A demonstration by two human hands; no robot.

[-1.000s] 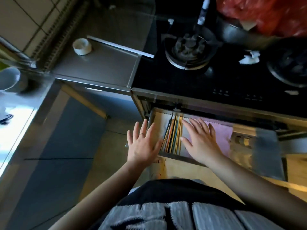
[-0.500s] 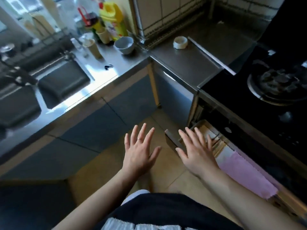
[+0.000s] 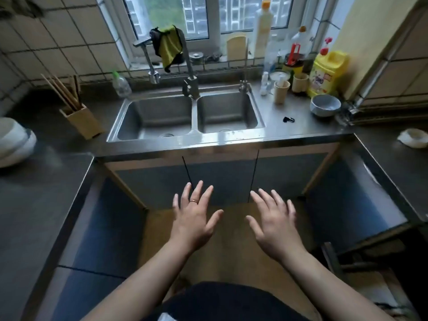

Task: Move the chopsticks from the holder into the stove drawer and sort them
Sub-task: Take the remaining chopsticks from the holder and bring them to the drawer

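Stainless double sink [image 3: 185,117] sits dead centre under the window; everything else placed off it. Both hands hang in front of the sink cabinet doors [image 3: 220,177], below the sink, over the floor. Left hand [image 3: 193,216] palm down, fingers [image 3: 198,189] spread wide, holding nothing, touching nothing; a ring on one finger. Right hand [image 3: 274,221] same: palm down, fingers fanned wide, empty, no contact. Hands apart from each other, thumbs pointing inward.

Chopsticks [image 3: 61,90] stand in the wooden holder [image 3: 81,121] on the dark counter left of the sink, well apart from both hands. Their long axis runs steeply up, tips leaning up-left away from the sink; lower ends hidden inside the holder. Count hard to tell, sticks overlap and blur. Holder itself is a square block, tilted in the wide-angle view.

Right of the sink: grey bowl [image 3: 325,105], yellow bottle [image 3: 327,72], beige cups [image 3: 281,91], more bottles crowded behind them, labels unreadable. Small black object [image 3: 288,119] on the steel just right of the sink, can't tell what it is. Green cloth [image 3: 170,47] draped on the faucet behind the sink. White bowls [image 3: 14,142] far left of the sink, cut off by the frame edge. White dish [image 3: 414,137] far right, also cut off. Lower right of the sink a dark drawer-like edge [image 3: 333,258] shows, mostly cut off and blurred; contents not visible.
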